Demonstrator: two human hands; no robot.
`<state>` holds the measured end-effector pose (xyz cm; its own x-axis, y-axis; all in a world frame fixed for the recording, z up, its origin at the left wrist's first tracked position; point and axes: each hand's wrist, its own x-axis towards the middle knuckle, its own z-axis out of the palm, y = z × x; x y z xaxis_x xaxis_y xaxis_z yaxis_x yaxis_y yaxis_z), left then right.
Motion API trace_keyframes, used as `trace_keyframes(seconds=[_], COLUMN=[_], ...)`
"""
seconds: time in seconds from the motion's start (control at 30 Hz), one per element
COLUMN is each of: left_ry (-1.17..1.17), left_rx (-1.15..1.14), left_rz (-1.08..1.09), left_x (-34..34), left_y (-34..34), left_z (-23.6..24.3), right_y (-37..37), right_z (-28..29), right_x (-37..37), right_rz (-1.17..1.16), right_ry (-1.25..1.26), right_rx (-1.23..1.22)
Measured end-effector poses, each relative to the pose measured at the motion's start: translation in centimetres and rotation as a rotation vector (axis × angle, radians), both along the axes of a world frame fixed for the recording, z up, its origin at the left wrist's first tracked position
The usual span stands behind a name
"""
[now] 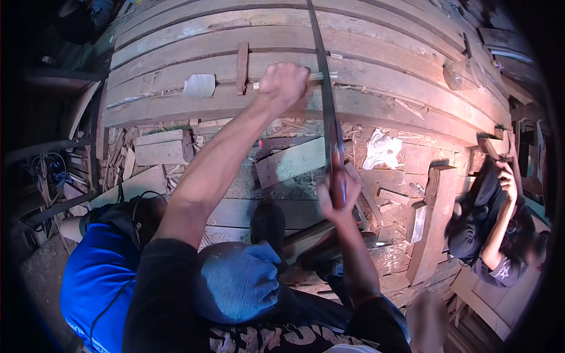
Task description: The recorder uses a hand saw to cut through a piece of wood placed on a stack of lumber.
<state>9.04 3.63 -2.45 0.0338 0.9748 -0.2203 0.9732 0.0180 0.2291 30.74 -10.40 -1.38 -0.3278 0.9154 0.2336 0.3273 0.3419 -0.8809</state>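
My left hand [284, 82] is closed in a fist over a thin wooden strip [316, 76], pressed down on the slatted workbench [194, 109]. The strip pokes out on both sides of the fist. Lower down, my right hand [340, 194] is wrapped round the brown handle of a handsaw [328, 100]. Its long dark blade points away from me and crosses the strip just right of my left hand. Motion blurs the saw's handle end. Left of the fist, a short reddish-brown stick [242, 67] and a pale scrap [199, 85] lie on the slats.
A person in a blue shirt [100, 282] is close at my left; another person [494, 229] sits at the right. Below the bench edge lie a pale board [292, 160], a crumpled white scrap [382, 148], a thick beam [432, 223] and wood offcuts. A round object [454, 75] rests on the bench's right.
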Motion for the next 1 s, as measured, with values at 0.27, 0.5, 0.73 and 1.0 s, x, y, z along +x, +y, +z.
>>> trace_keyframes(seconds=[0.27, 0.5, 0.73, 1.0], left_ry=[0.059, 0.067, 0.051, -0.015], left_rx=[-0.030, 0.024, 0.090, 0.211], left_rz=[0.014, 0.003, -0.017, 0.168], left_x=[0.9, 1.0, 0.6, 0.6], left_y=[0.4, -0.6, -1.2, 1.2], left_z=[1.2, 0.4, -0.8, -2.8], right_y=[2.3, 1.0, 4.0, 6.9], right_z=[-0.4, 0.0, -2.1, 0.1], right_x=[-1.3, 0.6, -0.4, 1.3], right_rz=[-0.048, -0.018, 0.013, 0.203], right_ry=[0.110, 0.129, 0.196, 0.042], right_rx=[-0.243, -0.261, -0.193, -0.269])
